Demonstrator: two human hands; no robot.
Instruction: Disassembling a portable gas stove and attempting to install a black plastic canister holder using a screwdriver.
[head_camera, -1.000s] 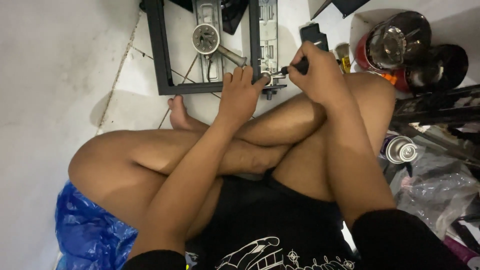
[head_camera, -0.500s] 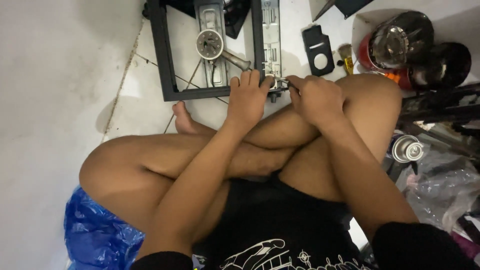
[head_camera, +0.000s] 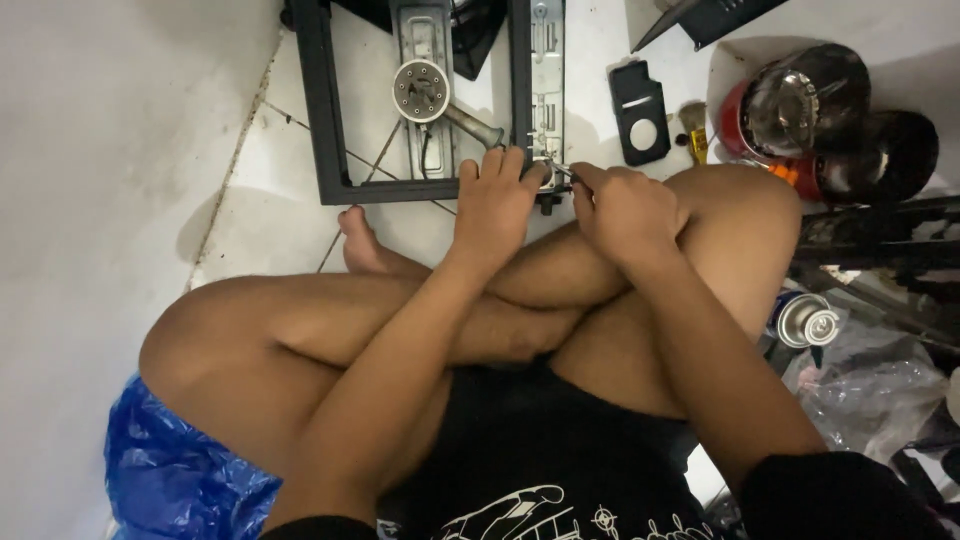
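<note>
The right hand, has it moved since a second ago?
Yes. The right hand has drawn back from beside the small black plate toward the knee, and now meets the left hand at the black frame's corner.

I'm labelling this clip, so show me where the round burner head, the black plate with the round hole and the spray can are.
round burner head (head_camera: 421, 89), head view, on its perforated top face.
black plate with the round hole (head_camera: 636, 104), head view, on its flat upper half.
spray can (head_camera: 803, 320), head view, on its metal top.
</note>
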